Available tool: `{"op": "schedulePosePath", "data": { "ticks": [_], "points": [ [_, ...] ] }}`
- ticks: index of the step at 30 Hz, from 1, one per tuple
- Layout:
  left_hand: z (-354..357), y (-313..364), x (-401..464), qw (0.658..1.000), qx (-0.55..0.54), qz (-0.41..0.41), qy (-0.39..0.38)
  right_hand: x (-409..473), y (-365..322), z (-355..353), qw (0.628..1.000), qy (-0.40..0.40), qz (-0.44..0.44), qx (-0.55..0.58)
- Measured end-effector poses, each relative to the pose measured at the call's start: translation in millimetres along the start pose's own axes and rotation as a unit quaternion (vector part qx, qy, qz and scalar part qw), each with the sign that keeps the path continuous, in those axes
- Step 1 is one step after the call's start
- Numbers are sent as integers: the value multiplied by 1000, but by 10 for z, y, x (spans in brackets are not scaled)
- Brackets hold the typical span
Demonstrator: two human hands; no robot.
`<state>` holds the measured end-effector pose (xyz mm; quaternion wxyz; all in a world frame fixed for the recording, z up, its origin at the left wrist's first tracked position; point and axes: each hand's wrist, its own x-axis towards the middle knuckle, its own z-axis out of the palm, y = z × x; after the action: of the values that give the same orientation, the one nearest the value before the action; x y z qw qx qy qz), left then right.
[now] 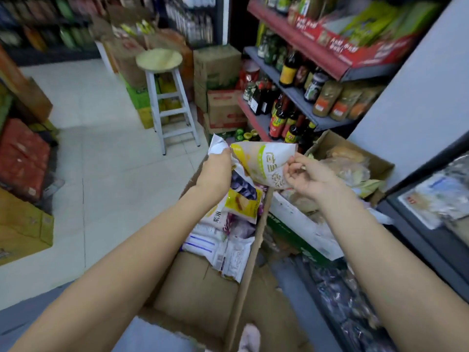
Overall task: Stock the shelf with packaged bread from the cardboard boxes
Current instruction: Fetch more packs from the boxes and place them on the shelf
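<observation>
My left hand (215,171) grips the top of a white bread pack (217,146) above the open cardboard box (198,288). My right hand (308,177) pinches the right edge of a white and green bread pack (266,161), held up between both hands. More bread packs (228,240) lie in the far end of the box, among them a yellow and purple one (243,199). A second cardboard box (355,158) to the right holds clear bags of bread. The low shelf (431,255) with packaged goods sits at the right edge.
A white stool (162,72) with a round wooden seat stands on the tiled floor ahead. Stacked cartons (223,107) stand behind it. Shelves of sauce bottles (286,115) run along the right. Red and yellow cartons (22,158) line the left side.
</observation>
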<state>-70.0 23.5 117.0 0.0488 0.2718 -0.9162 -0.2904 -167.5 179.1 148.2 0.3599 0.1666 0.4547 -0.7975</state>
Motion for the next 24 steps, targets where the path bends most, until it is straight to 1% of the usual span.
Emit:
{"op": "schedulePosePath", "data": {
  "ticks": [1, 3, 5, 8, 11, 12, 14, 17, 20, 24],
  "points": [
    [-53, 144, -5, 1000, -1, 19, 11, -105, -110, -18, 1000, 1, -20, -3],
    [-164, 479, -9, 995, 58, 77, 20, -308, -338, -83, 998, 11, -63, -14],
    [-238, 836, -2, 980, 123, 155, 29, -491, -570, -191, 993, 30, -108, -27],
    [-242, 1410, 5, 948, 174, 265, 4, -729, -904, -402, 977, 79, -192, -43],
    [-201, 1962, -61, 920, 159, 352, -64, -939, -1199, -632, 938, 142, -293, -116],
    [-191, 2103, -71, 915, 146, 367, -76, -985, -1266, -690, 925, 158, -314, -146],
    [-115, 2499, -107, 904, 123, 401, -77, -1121, -1489, -881, 901, 178, -351, -182],
    [-9, 3089, -155, 895, 94, 435, -43, -1295, -1856, -1139, 877, 196, -382, -216],
    [41, 3643, -257, 885, 69, 460, -9, -1458, -2282, -1373, 871, 193, -405, -201],
    [165, 4264, -403, 865, 43, 500, 7, -1630, -2759, -1621, 879, 181, -408, -166]
  ]
}}
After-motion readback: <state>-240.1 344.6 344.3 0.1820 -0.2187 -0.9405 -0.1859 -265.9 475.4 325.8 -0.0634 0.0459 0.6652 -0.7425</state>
